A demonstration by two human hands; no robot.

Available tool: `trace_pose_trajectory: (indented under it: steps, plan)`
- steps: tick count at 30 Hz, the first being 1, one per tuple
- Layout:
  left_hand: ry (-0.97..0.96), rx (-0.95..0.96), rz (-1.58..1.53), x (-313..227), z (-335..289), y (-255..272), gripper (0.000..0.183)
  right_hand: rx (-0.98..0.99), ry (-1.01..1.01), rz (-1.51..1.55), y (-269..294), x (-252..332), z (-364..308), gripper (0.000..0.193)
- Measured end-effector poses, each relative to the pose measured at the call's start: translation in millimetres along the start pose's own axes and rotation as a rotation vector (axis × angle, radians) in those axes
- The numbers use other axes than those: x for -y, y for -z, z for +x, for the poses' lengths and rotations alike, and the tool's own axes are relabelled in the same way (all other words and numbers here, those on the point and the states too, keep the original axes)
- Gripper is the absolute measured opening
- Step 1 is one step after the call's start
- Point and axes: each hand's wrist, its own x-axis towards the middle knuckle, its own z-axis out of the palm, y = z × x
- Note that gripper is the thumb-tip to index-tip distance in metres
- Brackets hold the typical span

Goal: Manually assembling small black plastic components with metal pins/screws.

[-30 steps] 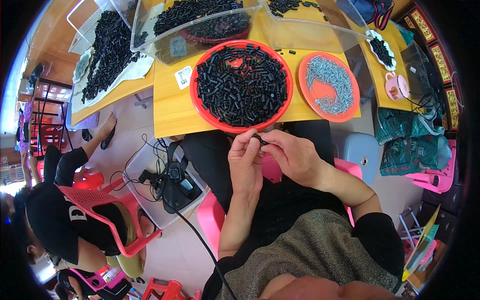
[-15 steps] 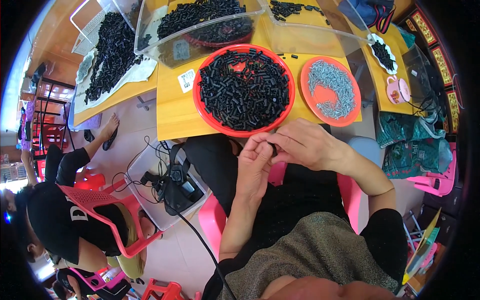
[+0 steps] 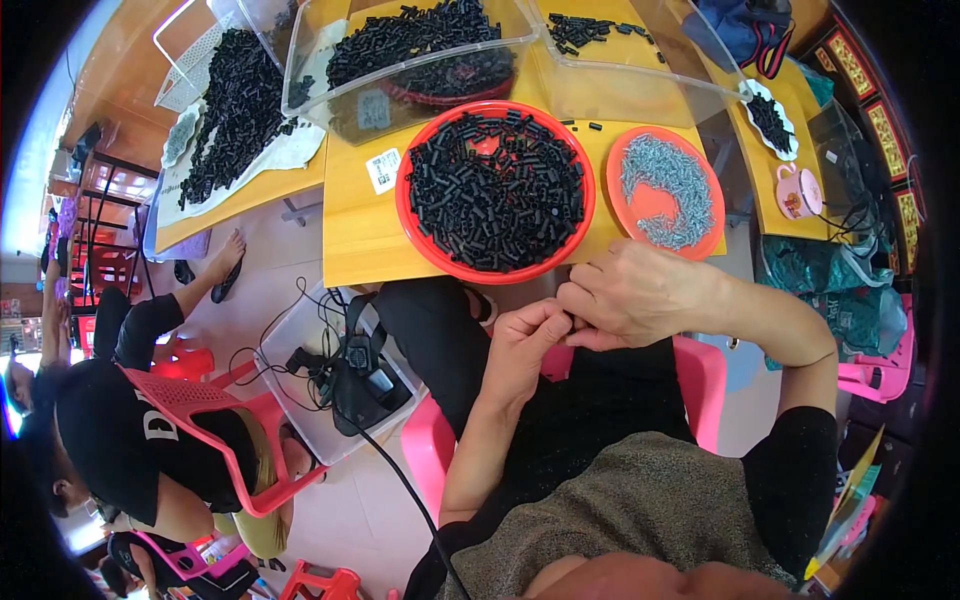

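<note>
My left hand (image 3: 522,348) and my right hand (image 3: 632,296) meet over my lap, just in front of the table edge. Both are closed, fingertips pinched together around a small black piece (image 3: 576,322), of which only a dark bit shows between the fingers. Right beyond them stands a red basin (image 3: 588,225) heaped with short black tube-like pieces (image 3: 495,195). Close past my right hand lies an orange-red plate (image 3: 655,203) with a curved pile of small silvery screw-like parts (image 3: 672,178).
Clear plastic bins (image 3: 420,120) stand at the back of the yellow table (image 3: 375,225). More black pieces lie heaped on a cloth (image 3: 290,155) at the left. A pink mug (image 3: 797,192) sits at the right. A tub with cables (image 3: 285,345) and a seated person (image 3: 110,430) are to my left.
My right hand has turned and shifted slightly right and down, its elbow farther out. My left hand has moved a little right and down. The black piece is now more hidden between the fingers.
</note>
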Motion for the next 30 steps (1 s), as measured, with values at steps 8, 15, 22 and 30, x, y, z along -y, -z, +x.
trace_pose_trajectory:
  steps: [8, 15, 22, 30]
  plan:
    - [-0.092, 0.122, 0.298, -14.0, -1.6, 7.0, 0.014, -0.124, 0.098, -0.013, -6.3, -1.0, 1.1, 0.035]
    - [-0.054, 0.129, 0.124, -17.0, -1.8, -12.9, 0.054, -0.214, 0.049, 0.182, -22.1, 3.3, 4.4, 0.026]
    - [-0.135, 0.085, 0.121, -5.0, 2.1, -16.1, 0.064, -0.272, 0.045, 0.265, -36.9, -0.4, 2.8, 0.024]
    - [-0.203, -0.024, 0.111, -12.6, 2.9, -2.5, 0.032, -0.792, -0.367, -0.115, 47.7, -103.4, 6.9, 0.017]
